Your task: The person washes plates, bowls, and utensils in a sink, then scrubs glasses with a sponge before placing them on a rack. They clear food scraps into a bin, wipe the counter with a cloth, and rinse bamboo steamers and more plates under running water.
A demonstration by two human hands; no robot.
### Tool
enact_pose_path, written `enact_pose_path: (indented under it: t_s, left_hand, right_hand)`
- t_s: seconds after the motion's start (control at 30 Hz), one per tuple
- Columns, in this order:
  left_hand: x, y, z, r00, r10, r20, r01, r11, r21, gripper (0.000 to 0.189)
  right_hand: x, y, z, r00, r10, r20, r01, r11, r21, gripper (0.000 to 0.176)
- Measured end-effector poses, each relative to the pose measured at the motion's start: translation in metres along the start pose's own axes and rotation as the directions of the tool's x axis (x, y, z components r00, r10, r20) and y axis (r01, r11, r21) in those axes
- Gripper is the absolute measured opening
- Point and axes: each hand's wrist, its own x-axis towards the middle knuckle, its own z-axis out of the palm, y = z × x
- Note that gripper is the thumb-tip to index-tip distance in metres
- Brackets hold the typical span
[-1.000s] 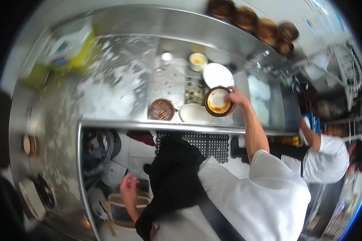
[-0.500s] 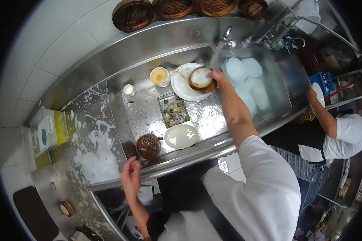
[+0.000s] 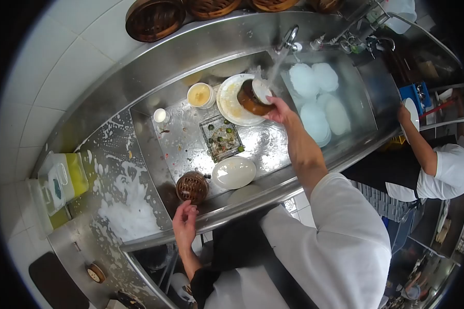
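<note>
Steamer point(image 3: 250, 103) and white dish point(image 3: 263, 90) tilt in the right hand's point(image 3: 280, 110) grip over plates point(image 3: 228, 103), toward one o'clock in the sink point(image 3: 273, 192); wet fingers could let the dish slip. The left hand point(image 3: 185, 221), released, hangs near a bamboo basket point(image 3: 192, 187) toward seven.

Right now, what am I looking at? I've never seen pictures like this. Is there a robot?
No robot here! A person wears a camera on their head, so every picture looks down over a metal sink and their own two bare hands. The edges look bendy and dark.

The right hand holds a brown steamer basket and a white dish, tilted near water running from the faucet. The left hand is empty, beside a woven steamer.

In the sink are an oval plate, a square strainer with food scraps and a tub of something yellowish. Another person stands off to the right.
</note>
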Motion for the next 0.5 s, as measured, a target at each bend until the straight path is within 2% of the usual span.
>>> enact_pose_path:
  t_s: [0.03,0.07,0.1,0.17,0.2,0.23,0.27,0.3,0.33,0.37,0.4,0.43,0.5]
  left_hand:
    - [0.004,0.001,-0.004,1.0,0.004,0.005,-0.004,1.0,-0.001,0.028]
    - [0.005,0.0,-0.01,1.0,0.005,-0.016,-0.006,1.0,-0.021,0.029]
    - [0.005,-0.003,-0.015,0.999,0.0,-0.039,-0.002,0.999,-0.044,0.029]
    - [0.0,-0.014,-0.024,0.997,-0.037,-0.067,0.032,0.997,-0.075,0.03]
    - [-0.003,-0.017,-0.029,0.995,-0.03,-0.092,0.024,0.998,-0.065,0.03]
    - [-0.008,-0.017,-0.034,0.992,-0.026,-0.122,0.02,0.999,-0.05,0.03]
    - [-0.013,-0.017,-0.038,0.988,-0.043,-0.145,0.034,0.998,-0.061,0.028]
    - [-0.015,-0.027,-0.046,0.984,-0.054,-0.171,0.044,0.997,-0.061,0.028]
    - [-0.015,-0.046,-0.05,0.968,-0.04,-0.247,0.044,0.999,0.01,0.026]
    - [-0.021,-0.063,-0.054,0.948,-0.03,-0.316,0.059,0.995,0.085,0.025]
    - [-0.022,-0.069,-0.051,0.918,0.013,-0.397,0.026,0.995,0.092,0.022]
    - [-0.021,-0.074,-0.049,0.877,0.058,-0.476,0.025,0.986,0.166,0.021]
    - [-0.016,-0.083,-0.043,0.821,0.143,-0.552,0.03,0.956,0.292,0.019]
  right_hand:
    - [-0.001,-0.002,-0.004,1.0,-0.006,0.022,0.007,0.999,-0.04,0.05]
    - [0.005,0.005,-0.004,0.993,-0.058,-0.107,0.06,0.998,0.014,0.047]
    - [0.011,0.004,-0.004,0.992,-0.056,-0.116,0.057,0.998,0.01,0.047]
    - [0.025,0.003,-0.004,0.982,-0.016,-0.188,0.053,0.98,0.193,0.045]
    - [0.03,-0.008,-0.009,0.981,0.053,-0.187,-0.039,0.996,0.08,0.044]
    - [0.018,-0.019,0.005,0.947,0.017,-0.32,-0.079,0.98,-0.181,0.046]
    - [0.004,-0.028,0.018,0.96,-0.003,-0.28,-0.099,0.932,-0.349,0.047]
    - [-0.003,-0.032,0.032,0.937,-0.21,-0.278,0.003,0.803,-0.596,0.051]
    - [0.012,-0.043,0.027,0.865,-0.5,-0.05,0.151,0.354,-0.923,0.052]
    - [0.005,-0.035,0.041,0.712,-0.697,0.091,0.151,0.025,-0.988,0.055]
    - [-0.009,-0.023,0.055,0.524,-0.802,0.287,0.076,-0.292,-0.953,0.059]
    - [-0.021,-0.003,0.062,0.534,-0.793,0.293,0.09,-0.291,-0.952,0.059]
    - [-0.04,0.027,0.082,0.284,-0.735,0.616,0.221,-0.575,-0.788,0.058]
